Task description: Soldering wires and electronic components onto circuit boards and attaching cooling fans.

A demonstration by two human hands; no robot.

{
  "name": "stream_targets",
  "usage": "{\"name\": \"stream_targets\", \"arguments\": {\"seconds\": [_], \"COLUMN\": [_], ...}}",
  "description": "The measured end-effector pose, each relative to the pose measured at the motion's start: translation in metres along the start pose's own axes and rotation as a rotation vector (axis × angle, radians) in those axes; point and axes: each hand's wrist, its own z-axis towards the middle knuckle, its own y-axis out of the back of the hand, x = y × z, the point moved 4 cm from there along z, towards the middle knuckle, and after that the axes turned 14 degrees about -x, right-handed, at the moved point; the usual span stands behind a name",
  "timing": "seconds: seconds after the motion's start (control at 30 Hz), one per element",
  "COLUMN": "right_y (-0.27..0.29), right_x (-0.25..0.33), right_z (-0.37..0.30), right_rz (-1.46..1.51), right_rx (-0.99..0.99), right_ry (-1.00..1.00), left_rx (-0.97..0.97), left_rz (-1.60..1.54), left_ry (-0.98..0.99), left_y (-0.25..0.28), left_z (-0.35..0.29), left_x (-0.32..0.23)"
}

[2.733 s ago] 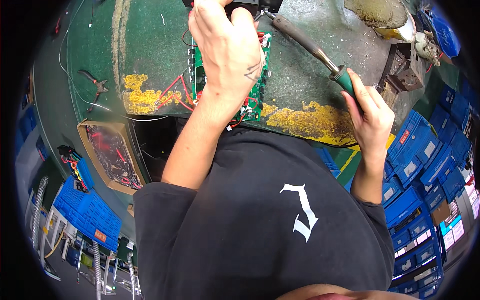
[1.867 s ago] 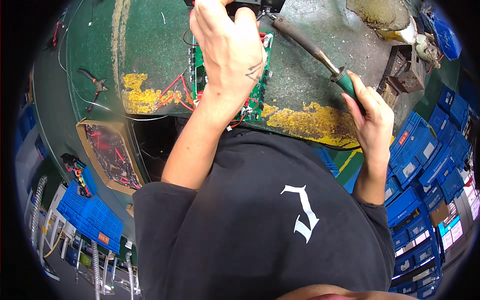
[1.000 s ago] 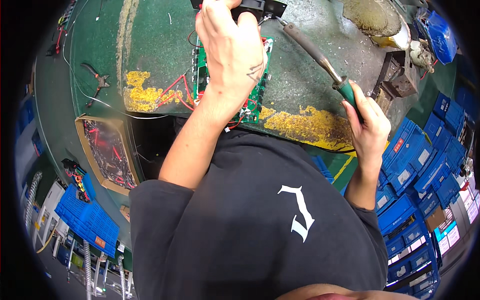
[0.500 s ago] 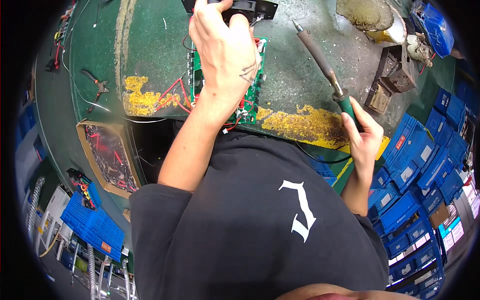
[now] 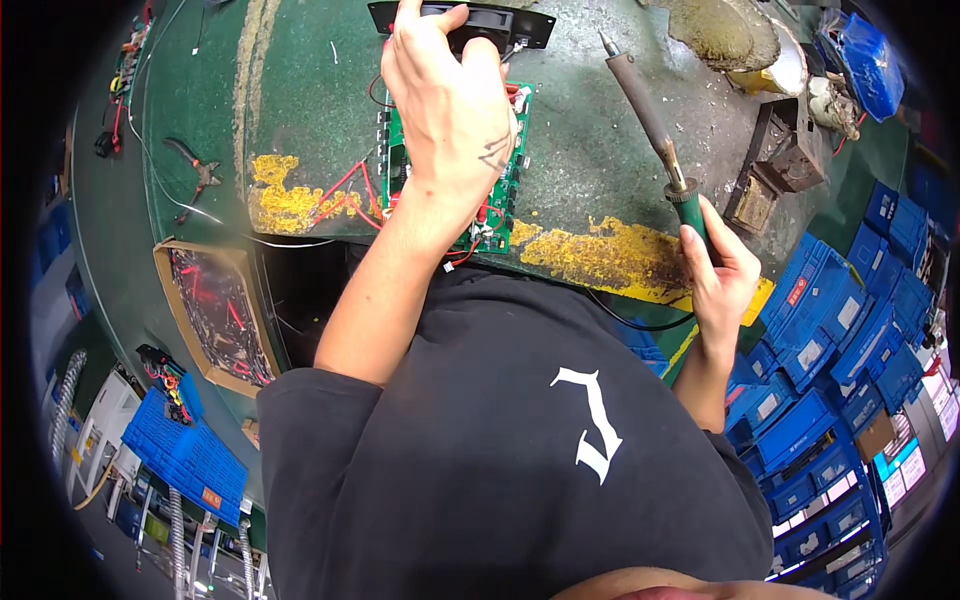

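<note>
My left hand (image 5: 448, 110) reaches over a green circuit board (image 5: 515, 185) and grips a black panel (image 5: 530, 28) at the far edge of the view. The panel is flat and wide, with a raised black housing in its middle. My forearm hides much of the board, which has black parts along its sides and red wires at its near end. In my right hand (image 5: 725, 270) is a soldering iron (image 5: 645, 115), held by its green handle, its tip pointing up and away from me. The tip is apart from the board and the panel.
Pliers (image 5: 203, 175) lie on the green workbench (image 5: 320, 110) at left, near loose red wires (image 5: 345, 190). A cardboard box (image 5: 205, 375) of wires stands below. A rusty metal holder (image 5: 785, 160) sits at right. Blue bins (image 5: 815, 310) are stacked beyond the bench's right side.
The black panel shows slightly lower in the picture. My right hand and the soldering iron have shifted a little; both hands keep their hold.
</note>
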Motion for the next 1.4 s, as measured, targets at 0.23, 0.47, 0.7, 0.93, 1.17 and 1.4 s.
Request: {"name": "stream_targets", "arguments": {"seconds": [0.23, 0.47, 0.7, 0.93, 1.17, 1.4], "right_y": [-0.005, -0.005, -0.004, -0.005, -0.002, 0.000], "right_x": [0.012, 0.014, 0.014, 0.029, 0.027, 0.024], "right_z": [0.002, -0.001, -0.009, -0.011, -0.021, -0.028], "right_rz": [-0.088, -0.101, -0.082, -0.137, -0.049, -0.092], "right_rx": [-0.015, -0.040, -0.075, -0.144, -0.219, -0.242], "right_ry": [0.080, 0.142, 0.098, 0.150, -0.023, 0.031], "left_rx": [0.082, 0.030, -0.131, 0.101, 0.010, 0.135], "left_rz": [0.180, 0.010, -0.266, 0.270, 0.128, -0.086], "left_ry": [-0.220, -0.092, 0.020, -0.431, -0.338, -0.002], "left_y": [0.003, 0.003, 0.004, 0.010, 0.028, 0.044], "left_z": [-0.001, -0.002, -0.001, 0.002, 0.008, 0.013], "left_x": [-0.005, 0.004, 0.012, 0.006, 0.007, 0.019]}}
